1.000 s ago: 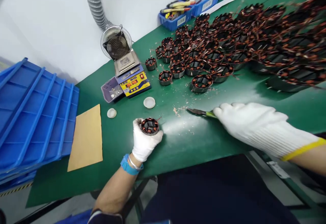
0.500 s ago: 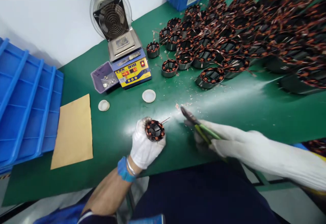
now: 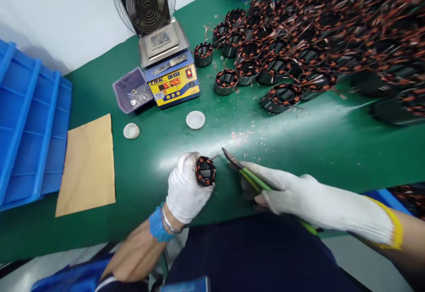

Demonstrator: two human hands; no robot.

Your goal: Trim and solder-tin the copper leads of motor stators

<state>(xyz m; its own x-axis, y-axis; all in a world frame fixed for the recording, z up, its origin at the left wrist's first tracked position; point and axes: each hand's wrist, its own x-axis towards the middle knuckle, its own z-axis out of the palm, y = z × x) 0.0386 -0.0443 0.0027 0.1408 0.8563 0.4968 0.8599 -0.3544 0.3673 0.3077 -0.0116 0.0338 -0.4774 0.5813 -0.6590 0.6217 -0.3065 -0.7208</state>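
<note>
My left hand [image 3: 186, 188], in a white glove, is closed around a motor stator [image 3: 206, 171], a black ring with copper windings. The stator's open face is turned up towards me, and a thin wire end sticks out from its upper right. My gloved right hand [image 3: 279, 185] grips pliers [image 3: 254, 177] with green handles and dark jaws. The jaw tips are at the wire's outer end; whether they touch it I cannot tell. My right fingers are partly hidden behind the handles.
Many stators [image 3: 282, 97] crowd the green table [image 3: 159, 208] at the upper right, with copper clippings before them. A soldering pot [image 3: 174, 83] and a purple tray [image 3: 128, 90] stand at the back. Two white lids [image 3: 195, 119], brown cardboard [image 3: 88, 168] and blue crates [image 3: 29, 123] are around.
My right hand has brought the pliers left to the wire end. The stator in my left hand has turned and tilted slightly. The whole view has shifted a little.
</note>
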